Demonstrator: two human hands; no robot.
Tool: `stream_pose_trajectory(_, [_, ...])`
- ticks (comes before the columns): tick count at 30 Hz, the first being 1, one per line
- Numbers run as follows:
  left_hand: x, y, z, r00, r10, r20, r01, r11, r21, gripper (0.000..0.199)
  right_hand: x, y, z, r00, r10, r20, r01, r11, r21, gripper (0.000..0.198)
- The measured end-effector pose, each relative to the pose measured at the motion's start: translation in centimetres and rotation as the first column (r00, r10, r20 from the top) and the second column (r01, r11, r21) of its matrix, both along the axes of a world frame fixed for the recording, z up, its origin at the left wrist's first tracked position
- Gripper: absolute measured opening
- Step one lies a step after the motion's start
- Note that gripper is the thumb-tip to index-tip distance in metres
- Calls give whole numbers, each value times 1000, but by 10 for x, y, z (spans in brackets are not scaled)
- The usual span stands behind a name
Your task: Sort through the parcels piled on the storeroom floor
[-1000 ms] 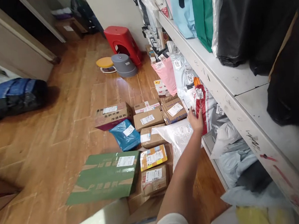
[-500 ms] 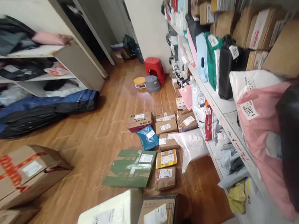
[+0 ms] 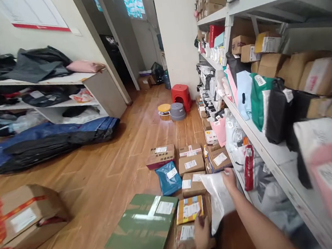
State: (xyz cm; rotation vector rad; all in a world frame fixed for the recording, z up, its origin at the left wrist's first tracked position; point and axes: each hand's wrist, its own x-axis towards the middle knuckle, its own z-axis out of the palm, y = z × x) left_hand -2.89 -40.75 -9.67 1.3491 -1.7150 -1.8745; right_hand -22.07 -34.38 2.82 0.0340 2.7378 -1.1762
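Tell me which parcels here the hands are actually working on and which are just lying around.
In hand:
right hand grips white plastic parcel
left hand rests on brown box

Lying about:
green flat box
blue bag
red stool

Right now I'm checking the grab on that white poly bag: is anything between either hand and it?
Nothing visible. The right hand already grips the white bag at its top edge, and the left hand rests on a small brown box just beside the bag's lower edge.

white poly mailer (image 3: 220, 198) | labelled, crumpled | lifted above floor parcels
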Motion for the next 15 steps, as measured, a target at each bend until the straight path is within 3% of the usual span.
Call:
stream_pose_trajectory(2, [-66,-16,-10,997,-45,-58,46,999,23,63,-57,-36,-3,996,61,-60,-52,988,143,30])
stream_pose_trajectory(5, [-160,-45,-19,992,-105,-76,107,994,21,64,-131,-73,-6,975,196,-103,-148,923,355,35])
stream_pose_trajectory(10, [-300,-87,-24,962,-229,-146,225,973,-42,66,-241,-107,-10,905,418,-79,-289,740,607,40])
stream_pose_trajectory(15, [-407,-112,-27,925,-324,-197,297,943,-151,73,-318,-120,-32,874,485,27,-326,544,773,44])
